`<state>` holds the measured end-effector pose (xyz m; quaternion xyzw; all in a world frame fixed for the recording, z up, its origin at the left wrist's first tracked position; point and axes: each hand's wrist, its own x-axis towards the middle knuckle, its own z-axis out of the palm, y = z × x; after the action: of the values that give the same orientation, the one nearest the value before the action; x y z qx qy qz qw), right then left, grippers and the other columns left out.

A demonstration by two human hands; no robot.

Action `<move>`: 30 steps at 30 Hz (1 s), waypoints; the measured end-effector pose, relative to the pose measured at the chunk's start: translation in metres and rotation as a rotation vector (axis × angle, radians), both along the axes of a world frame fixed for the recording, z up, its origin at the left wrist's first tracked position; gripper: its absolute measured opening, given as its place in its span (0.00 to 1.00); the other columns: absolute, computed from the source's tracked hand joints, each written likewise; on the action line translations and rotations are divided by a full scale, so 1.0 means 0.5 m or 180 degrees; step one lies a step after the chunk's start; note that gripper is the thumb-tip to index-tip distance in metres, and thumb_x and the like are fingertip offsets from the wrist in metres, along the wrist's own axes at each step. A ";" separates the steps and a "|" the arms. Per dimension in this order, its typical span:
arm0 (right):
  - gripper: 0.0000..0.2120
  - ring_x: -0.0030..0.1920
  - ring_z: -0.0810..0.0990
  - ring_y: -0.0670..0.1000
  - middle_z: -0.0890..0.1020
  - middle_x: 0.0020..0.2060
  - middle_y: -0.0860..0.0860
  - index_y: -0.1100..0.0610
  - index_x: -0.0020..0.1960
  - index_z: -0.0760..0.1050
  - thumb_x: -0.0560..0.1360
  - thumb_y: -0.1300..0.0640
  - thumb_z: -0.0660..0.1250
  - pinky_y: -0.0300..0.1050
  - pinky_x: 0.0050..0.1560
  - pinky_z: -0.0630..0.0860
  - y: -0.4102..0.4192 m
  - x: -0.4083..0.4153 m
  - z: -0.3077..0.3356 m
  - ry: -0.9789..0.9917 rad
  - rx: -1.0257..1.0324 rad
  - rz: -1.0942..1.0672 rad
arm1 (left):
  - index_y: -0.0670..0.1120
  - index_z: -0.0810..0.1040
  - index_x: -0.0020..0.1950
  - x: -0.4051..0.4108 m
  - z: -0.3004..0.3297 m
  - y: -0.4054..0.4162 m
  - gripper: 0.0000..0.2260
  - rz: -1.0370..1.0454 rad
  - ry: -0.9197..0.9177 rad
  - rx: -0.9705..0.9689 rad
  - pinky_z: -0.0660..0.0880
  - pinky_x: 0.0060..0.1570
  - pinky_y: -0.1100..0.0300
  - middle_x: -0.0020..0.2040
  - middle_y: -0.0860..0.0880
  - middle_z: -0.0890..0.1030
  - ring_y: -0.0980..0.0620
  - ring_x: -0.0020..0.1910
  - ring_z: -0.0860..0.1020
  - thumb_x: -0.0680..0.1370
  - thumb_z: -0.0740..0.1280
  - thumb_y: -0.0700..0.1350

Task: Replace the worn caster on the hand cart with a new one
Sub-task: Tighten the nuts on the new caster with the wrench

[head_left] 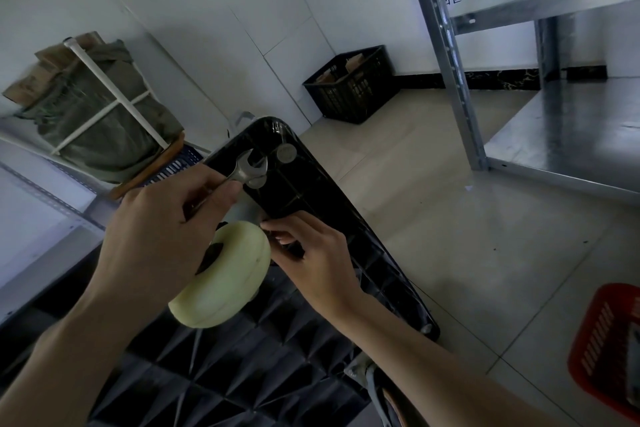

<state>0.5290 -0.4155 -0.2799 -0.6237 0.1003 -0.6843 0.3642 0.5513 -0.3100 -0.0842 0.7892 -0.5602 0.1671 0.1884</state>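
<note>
Gripping the wrench [244, 170] by its shank, the left hand [162, 236] has its fingers curled round the handle, the open head lying up past them on the cart's black underside [304, 198]. The right hand [313, 258] pinches something small, too dark to tell, just right of the cream caster wheel [225, 281]. The wrench's long axis points away from that wheel; the right hand sits nearer its mount.

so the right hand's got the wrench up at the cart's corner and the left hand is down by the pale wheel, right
Not quite: the hands are swapped. In the head view the left hand grips the wrench at the corner of the cart, while the right hand is down beside the pale wheel.
</note>
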 end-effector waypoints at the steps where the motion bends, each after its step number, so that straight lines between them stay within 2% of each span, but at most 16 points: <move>1: 0.08 0.41 0.82 0.46 0.84 0.44 0.51 0.61 0.54 0.84 0.75 0.62 0.76 0.42 0.42 0.82 0.000 0.000 0.000 -0.0014 -0.0007 -0.0013 | 0.57 0.80 0.44 0.000 0.000 0.000 0.10 0.0004 0.0001 -0.0002 0.70 0.34 0.58 0.32 0.59 0.79 0.58 0.32 0.78 0.79 0.63 0.59; 7: 0.06 0.42 0.82 0.47 0.84 0.45 0.53 0.63 0.52 0.84 0.75 0.62 0.76 0.42 0.43 0.81 -0.005 -0.001 0.003 -0.0087 -0.0081 -0.0039 | 0.57 0.80 0.43 -0.004 -0.001 -0.001 0.15 -0.0041 0.0065 -0.0042 0.68 0.34 0.60 0.31 0.60 0.79 0.57 0.31 0.77 0.75 0.59 0.64; 13: 0.06 0.45 0.83 0.49 0.83 0.48 0.54 0.64 0.51 0.85 0.74 0.65 0.76 0.43 0.46 0.81 -0.008 0.000 0.005 -0.0045 -0.0221 -0.0063 | 0.57 0.80 0.43 -0.002 -0.003 -0.001 0.14 -0.0057 0.0055 -0.0044 0.69 0.33 0.60 0.30 0.59 0.78 0.58 0.29 0.76 0.77 0.60 0.63; 17: 0.06 0.46 0.83 0.49 0.83 0.48 0.55 0.64 0.52 0.85 0.75 0.66 0.75 0.38 0.49 0.80 -0.015 -0.006 0.006 0.0005 -0.0386 -0.0078 | 0.57 0.80 0.43 -0.002 -0.004 -0.002 0.15 -0.0028 0.0033 -0.0033 0.70 0.33 0.59 0.30 0.58 0.78 0.56 0.29 0.77 0.76 0.59 0.64; 20: 0.05 0.45 0.83 0.49 0.83 0.48 0.55 0.63 0.52 0.85 0.76 0.65 0.74 0.39 0.48 0.80 -0.017 -0.009 0.007 0.0000 -0.0391 -0.0078 | 0.57 0.80 0.44 0.001 -0.004 -0.002 0.14 0.0003 0.0003 -0.0044 0.70 0.33 0.59 0.30 0.58 0.79 0.57 0.29 0.77 0.77 0.60 0.63; 25: 0.07 0.41 0.82 0.49 0.83 0.45 0.53 0.63 0.48 0.84 0.74 0.59 0.76 0.44 0.41 0.81 -0.017 -0.005 0.012 0.0021 -0.0176 -0.0149 | 0.58 0.80 0.46 0.003 -0.007 -0.002 0.10 0.0062 -0.0010 -0.0032 0.71 0.34 0.57 0.31 0.59 0.79 0.59 0.31 0.77 0.79 0.63 0.60; 27: 0.08 0.42 0.81 0.48 0.82 0.45 0.53 0.62 0.47 0.83 0.74 0.57 0.76 0.44 0.41 0.80 -0.017 -0.004 0.016 0.0053 -0.0147 -0.0226 | 0.57 0.80 0.46 0.003 -0.007 -0.002 0.10 0.0063 -0.0013 -0.0040 0.71 0.34 0.57 0.31 0.59 0.79 0.59 0.30 0.77 0.79 0.63 0.60; 30: 0.08 0.46 0.81 0.49 0.82 0.47 0.52 0.60 0.51 0.83 0.76 0.56 0.74 0.44 0.43 0.79 -0.012 -0.004 0.017 0.0153 -0.0196 -0.0142 | 0.57 0.80 0.46 0.003 -0.007 -0.003 0.11 0.0062 -0.0025 -0.0037 0.70 0.34 0.57 0.32 0.61 0.79 0.60 0.31 0.77 0.79 0.62 0.60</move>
<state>0.5268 -0.4217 -0.2713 -0.6485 0.1018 -0.6798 0.3271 0.5528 -0.3113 -0.0877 0.7929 -0.5522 0.1753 0.1890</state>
